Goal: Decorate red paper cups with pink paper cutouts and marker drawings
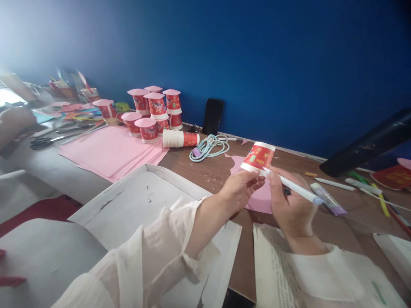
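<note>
My left hand (240, 188) grips a red paper cup (259, 155) by its white rim, with the cup's base tilted up. In my right hand (293, 205) is a white marker pen (293, 187), its tip at the cup's lower side near the rim. Whether the tip touches the cup I cannot tell. Under both hands lies a sheet of pink paper (261, 201) on the brown table (189, 171). A stack of nested paper cups (180, 139) rests on its side to the left.
Upturned red cups with pink tops (156, 105) stand by the blue wall. A phone (213, 115) leans there, near a coiled pale cord (210, 149). Pink sheets (96, 149), a white box lid (135, 192) and scissors (48, 141) lie leftward; a black tube (366, 143) is right. Another person's hand (16, 122) shows far left.
</note>
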`<state>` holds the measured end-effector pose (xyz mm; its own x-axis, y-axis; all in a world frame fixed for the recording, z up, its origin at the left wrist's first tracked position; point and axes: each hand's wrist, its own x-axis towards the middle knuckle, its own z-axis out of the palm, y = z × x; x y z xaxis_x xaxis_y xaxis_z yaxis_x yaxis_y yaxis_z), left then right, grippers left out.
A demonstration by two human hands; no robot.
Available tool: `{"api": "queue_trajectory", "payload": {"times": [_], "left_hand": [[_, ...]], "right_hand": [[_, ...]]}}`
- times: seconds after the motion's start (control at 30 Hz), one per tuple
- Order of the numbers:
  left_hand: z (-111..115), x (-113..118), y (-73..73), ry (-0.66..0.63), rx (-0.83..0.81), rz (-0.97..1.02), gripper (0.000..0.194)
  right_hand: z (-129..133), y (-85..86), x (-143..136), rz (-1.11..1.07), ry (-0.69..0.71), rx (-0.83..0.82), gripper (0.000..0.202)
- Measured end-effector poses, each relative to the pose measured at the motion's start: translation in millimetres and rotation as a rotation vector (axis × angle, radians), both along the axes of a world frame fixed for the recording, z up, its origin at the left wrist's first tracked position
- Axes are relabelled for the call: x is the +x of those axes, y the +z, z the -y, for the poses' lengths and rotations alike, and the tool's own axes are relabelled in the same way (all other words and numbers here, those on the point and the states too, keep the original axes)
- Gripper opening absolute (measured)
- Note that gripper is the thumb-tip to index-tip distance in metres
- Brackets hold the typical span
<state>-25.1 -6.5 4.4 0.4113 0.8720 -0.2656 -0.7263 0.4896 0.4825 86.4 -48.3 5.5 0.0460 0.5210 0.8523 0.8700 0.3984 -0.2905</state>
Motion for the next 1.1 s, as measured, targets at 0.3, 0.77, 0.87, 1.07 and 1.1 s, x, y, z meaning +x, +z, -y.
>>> {"api": "queue_trajectory", "payload": {"times": [0.3,0.77,0.87,1.07,1.1], "left_hand": [[0.3,0.1,0.1,-0.005,0.015,-0.006,0.009],[-0.4,3.0,-3.1,0.054,-0.013,-0.034,0.005],[-0.9,4.0,-4.2,0.070,-0.021,-0.022,0.010],[-1.8,4.7,-5.3,0.067,-0.044,0.010,0.012],[-2.0,4.8,-5.6,0.069,-0.043,0.018,0.011]], "right_hand": [[0.6,2.0,-0.3,0.010,-0.013,-0.013,0.019],[0.4,1.0,0.2,0.025,-0.020,-0.006,0.017],[0.5,0.4,1.0,0.027,-0.020,-0.007,0.018],[0.4,-1.4,1.0,0.036,-0.006,-0.006,0.016],[0.3,-1.6,0.8,0.037,-0.003,-0.009,0.016]]}}
